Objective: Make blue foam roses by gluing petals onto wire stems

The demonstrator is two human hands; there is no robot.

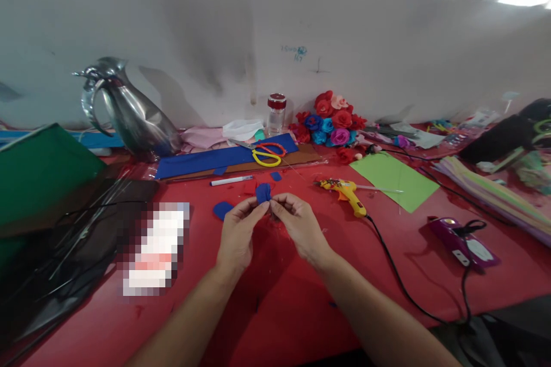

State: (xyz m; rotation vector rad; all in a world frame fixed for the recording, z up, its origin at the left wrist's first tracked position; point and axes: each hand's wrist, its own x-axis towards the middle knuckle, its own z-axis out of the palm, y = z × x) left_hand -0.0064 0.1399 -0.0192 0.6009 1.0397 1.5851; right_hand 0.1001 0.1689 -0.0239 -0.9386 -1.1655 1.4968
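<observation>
Between my two hands, above the middle of the red table, is a small rolled piece of blue crepe paper (263, 192), shaped like a bud. My left hand (236, 235) pinches it from the left with thumb and fingers. From the other side, the closed fingertips of my right hand (301, 226) meet its lower edge. A rounded blue paper petal (221, 210) lies beside my left hand, and a small blue scrap (276, 176) is just beyond the bud. A yellow glue gun (346, 192) rests to the right, its cord trailing toward the front.
Behind the hands lie a white pen (231, 180), a blue paper strip (202, 160) and scissors (267, 156). A metal jug (133, 109), lidded jar (276, 114) and paper roses (331, 120) line the wall. Green paper (396, 180) and a purple power strip (467, 246) are right.
</observation>
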